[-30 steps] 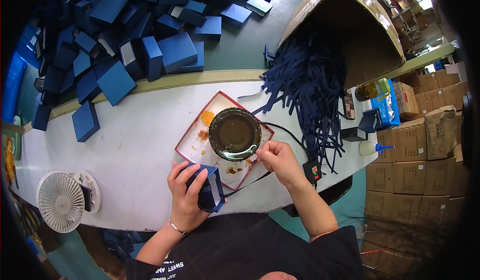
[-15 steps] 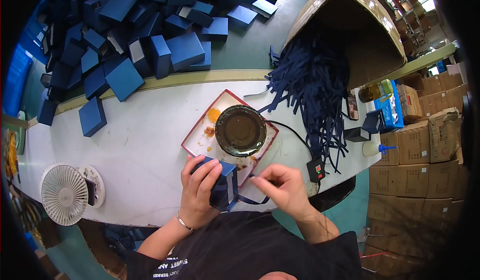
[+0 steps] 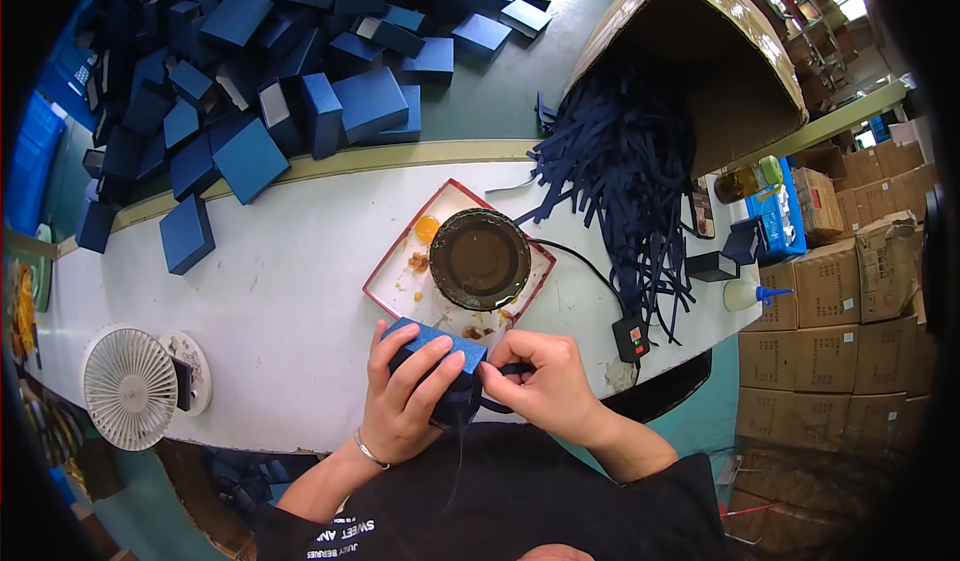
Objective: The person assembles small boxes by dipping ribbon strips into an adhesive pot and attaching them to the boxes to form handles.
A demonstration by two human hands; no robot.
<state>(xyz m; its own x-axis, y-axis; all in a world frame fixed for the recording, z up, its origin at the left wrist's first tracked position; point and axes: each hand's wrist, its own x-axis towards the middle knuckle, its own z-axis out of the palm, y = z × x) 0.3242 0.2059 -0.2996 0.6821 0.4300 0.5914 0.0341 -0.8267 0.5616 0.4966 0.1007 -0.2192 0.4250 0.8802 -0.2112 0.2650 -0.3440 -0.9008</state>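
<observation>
The blue box [image 3: 467,349] was found clamped in the left hand [image 3: 405,396], with the fingers laid across its upper face. At its right end the thumb and forefinger of the right hand [image 3: 545,381] were pinched together, apparently on a dark ribbon [image 3: 496,407] that was looped below the pinch; the exact hold at the tip could not be told.

The box was judged light and fairly stiff — likely board, easily dented at the corners — and best held by its broad faces, with light pressure. The ribbon was judged soft and limp, best pinched close to its end.

Just beyond the grip, a dark pot [image 3: 480,259] was noted on a red-rimmed tray [image 3: 408,235]. Farther off, loose ribbons [image 3: 625,181] were heaped to the right, and more blue boxes [image 3: 365,106] were piled to the left.
</observation>
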